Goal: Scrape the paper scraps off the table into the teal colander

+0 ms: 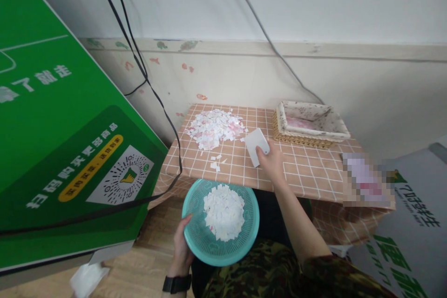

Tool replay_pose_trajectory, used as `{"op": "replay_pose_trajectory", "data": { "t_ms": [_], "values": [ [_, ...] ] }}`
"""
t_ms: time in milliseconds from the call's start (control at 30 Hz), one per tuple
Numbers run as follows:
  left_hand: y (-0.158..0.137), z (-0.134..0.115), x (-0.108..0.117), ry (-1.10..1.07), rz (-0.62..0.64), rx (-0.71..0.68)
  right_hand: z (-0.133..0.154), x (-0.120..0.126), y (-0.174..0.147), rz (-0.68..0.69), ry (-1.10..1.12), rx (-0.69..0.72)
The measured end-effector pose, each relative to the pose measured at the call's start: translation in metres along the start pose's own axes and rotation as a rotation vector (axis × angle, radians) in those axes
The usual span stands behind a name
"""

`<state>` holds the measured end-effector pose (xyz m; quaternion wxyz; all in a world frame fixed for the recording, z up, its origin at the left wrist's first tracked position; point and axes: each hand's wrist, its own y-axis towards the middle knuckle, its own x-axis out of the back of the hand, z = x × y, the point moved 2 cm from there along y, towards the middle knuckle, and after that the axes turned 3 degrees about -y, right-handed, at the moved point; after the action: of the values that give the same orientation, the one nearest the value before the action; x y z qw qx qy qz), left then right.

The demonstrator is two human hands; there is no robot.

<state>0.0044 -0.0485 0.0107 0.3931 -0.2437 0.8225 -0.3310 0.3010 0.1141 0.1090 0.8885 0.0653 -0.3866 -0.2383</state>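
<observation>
My left hand grips the rim of a round teal plastic basket, held just below the table's front edge. Inside it lies a heap of small white paper scraps. Over the table, my right hand is closed on a flat white scraper with a small hole near one corner. Left of the scraper is a larger pile of white and pinkish paper scraps on the tabletop. A few loose scraps lie between that pile and the basket.
A brown checkered cloth covers the table. At its back right stands a lined wicker basket with something pink inside. A green cabinet rises on the left, and black cables hang beside it. A grey cabinet stands on the right.
</observation>
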Motion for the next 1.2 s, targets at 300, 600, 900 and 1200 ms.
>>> {"op": "replay_pose_trajectory", "data": {
  "t_ms": [300,600,900,1200],
  "values": [
    [0.001,-0.001,0.001,0.03,-0.01,-0.059,0.001,0.01,0.016,0.084,-0.037,0.079],
    [0.002,0.001,0.002,0.015,-0.009,-0.038,0.004,0.023,0.007,0.228,-0.081,0.081],
    [0.001,0.001,0.0,0.01,0.013,-0.031,-0.001,0.033,-0.003,0.248,-0.035,0.08],
    [-0.007,-0.001,-0.007,0.028,0.008,-0.008,-0.006,0.032,-0.011,0.248,0.079,0.055]
  ]
}}
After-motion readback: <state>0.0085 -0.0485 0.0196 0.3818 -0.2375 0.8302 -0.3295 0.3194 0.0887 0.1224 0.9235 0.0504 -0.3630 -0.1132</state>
